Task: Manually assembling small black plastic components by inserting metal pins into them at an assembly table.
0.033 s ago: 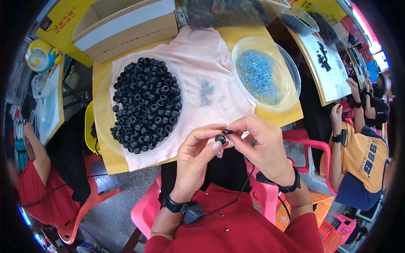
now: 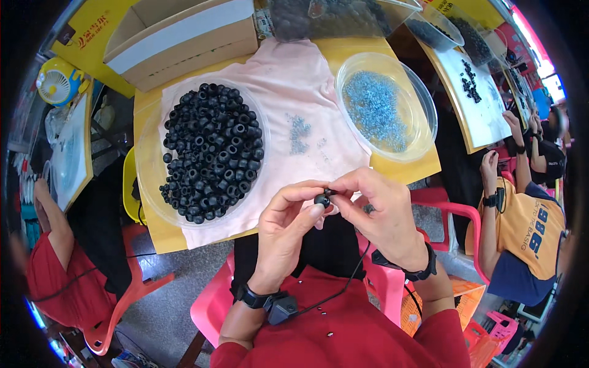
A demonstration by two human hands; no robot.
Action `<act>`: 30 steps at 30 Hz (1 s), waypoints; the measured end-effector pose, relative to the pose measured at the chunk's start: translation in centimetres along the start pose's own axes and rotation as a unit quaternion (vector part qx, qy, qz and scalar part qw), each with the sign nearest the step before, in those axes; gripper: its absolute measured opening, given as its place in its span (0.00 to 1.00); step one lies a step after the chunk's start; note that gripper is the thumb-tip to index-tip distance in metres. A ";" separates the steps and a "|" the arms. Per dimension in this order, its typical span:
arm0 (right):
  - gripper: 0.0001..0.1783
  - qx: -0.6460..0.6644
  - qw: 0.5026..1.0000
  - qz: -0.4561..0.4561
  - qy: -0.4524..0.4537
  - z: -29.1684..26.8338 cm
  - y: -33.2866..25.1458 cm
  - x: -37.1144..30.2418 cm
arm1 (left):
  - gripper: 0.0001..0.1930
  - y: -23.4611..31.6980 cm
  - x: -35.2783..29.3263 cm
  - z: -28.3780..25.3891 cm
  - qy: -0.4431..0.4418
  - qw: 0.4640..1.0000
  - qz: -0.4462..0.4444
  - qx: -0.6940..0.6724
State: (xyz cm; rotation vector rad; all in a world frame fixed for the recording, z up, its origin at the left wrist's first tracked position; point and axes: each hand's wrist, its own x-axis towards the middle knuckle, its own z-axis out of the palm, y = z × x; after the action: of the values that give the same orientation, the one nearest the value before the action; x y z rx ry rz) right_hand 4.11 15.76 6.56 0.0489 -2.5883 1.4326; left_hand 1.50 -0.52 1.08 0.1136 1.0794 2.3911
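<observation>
My left hand (image 2: pixel 283 228) pinches a small round black hollow piece (image 2: pixel 321 200) between thumb and fingers, just beyond the table's near edge. Close against it, my right hand (image 2: pixel 385 211) holds a smaller dark part (image 2: pixel 330 192) in its fingertips. The two parts appear to touch; fingers hide their exact fit. Something small and greyish (image 2: pixel 369 209) shows in the curl of the right hand, too indistinct to name. Left of my hands, a clear round tray (image 2: pixel 147 195) carries a heap of similar black pieces (image 2: pixel 211 150).
A pink cloth (image 2: pixel 288 80) covers much of the yellow table (image 2: pixel 423 161). Tiny bluish bits (image 2: pixel 299 134) lie on it; more fill a clear round tub (image 2: pixel 424 104) at right. A cardboard box (image 2: pixel 184 61) stands behind. People sit at side tables, left and right.
The smaller dark part in my right fingertips has come slightly closer to the round black piece. Both hands otherwise stay in place.
</observation>
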 end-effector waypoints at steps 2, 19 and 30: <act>0.08 -0.009 1.000 -0.008 0.007 0.2 0.3 -0.3 | 0.12 -0.5 0.2 0.2 0.023 1.000 -0.003 0.000; 0.12 0.328 0.924 0.196 0.028 0.4 1.0 -0.7 | 0.12 -1.9 0.4 0.2 0.056 0.995 -0.064 -0.056; 0.10 0.425 0.884 0.195 0.002 0.0 3.0 -0.5 | 0.13 -1.3 0.7 1.1 0.033 0.989 -0.082 -0.118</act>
State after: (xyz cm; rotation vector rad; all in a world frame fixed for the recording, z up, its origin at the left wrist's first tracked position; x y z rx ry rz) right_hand 4.22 17.35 3.99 -0.3716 -1.8058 2.5897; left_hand 1.75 1.31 0.78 -0.1333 0.7924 2.3653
